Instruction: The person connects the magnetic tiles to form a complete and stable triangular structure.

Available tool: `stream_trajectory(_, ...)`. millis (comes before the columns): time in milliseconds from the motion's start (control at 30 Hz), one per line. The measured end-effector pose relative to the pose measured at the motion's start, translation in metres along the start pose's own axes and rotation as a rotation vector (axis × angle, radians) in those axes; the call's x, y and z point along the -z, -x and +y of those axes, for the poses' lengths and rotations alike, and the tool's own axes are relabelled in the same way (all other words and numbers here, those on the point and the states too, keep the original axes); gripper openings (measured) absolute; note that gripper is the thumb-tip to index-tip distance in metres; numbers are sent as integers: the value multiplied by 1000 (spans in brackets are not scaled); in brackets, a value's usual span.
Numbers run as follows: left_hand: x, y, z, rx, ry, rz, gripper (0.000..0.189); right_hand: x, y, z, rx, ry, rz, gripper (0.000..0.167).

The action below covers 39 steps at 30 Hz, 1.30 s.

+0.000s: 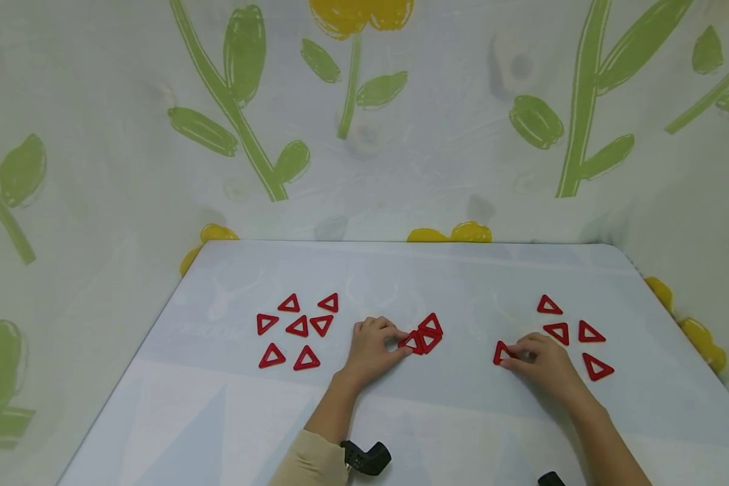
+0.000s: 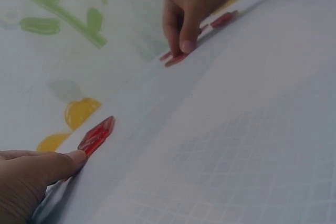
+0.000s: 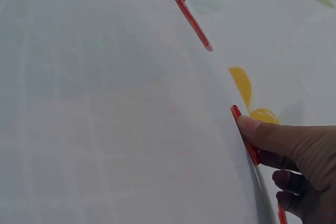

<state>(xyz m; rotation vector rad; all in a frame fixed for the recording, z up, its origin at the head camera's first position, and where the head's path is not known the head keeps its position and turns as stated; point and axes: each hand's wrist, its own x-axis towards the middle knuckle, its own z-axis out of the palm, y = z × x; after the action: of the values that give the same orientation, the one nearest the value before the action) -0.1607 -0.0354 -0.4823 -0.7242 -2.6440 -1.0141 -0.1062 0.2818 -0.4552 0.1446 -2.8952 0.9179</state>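
Observation:
Near the table's middle, my left hand (image 1: 374,347) pinches the left red triangle (image 1: 410,342) of a small cluster between thumb and fingers. Two more red triangles (image 1: 430,324) join it edge to edge on its right. My right hand (image 1: 541,364) pinches a separate red triangle (image 1: 501,353) by its right side, close over the table to the right of the cluster. In the right wrist view, the thumb lies along that red triangle (image 3: 245,136). From the left wrist view, the thumb tip meets the near end of the red cluster (image 2: 97,134).
Several loose red triangles (image 1: 271,356) lie left of my left hand. Another group of red triangles (image 1: 598,366) lies around and beyond my right hand. The white table (image 1: 462,432) ends at a back edge before a cloth printed with plants. A black wrist device (image 1: 367,459) sits on my left wrist.

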Motion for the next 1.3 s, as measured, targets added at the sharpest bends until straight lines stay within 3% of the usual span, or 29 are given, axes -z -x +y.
stream_trajectory(800,0,0,-1,22,11,-24,19,-31,-10,-39,-30,-102,-51,21)
stream_trajectory(1300,3,1,4,23,18,-26,19,-56,-20,-55,-14,-83,-6,27)
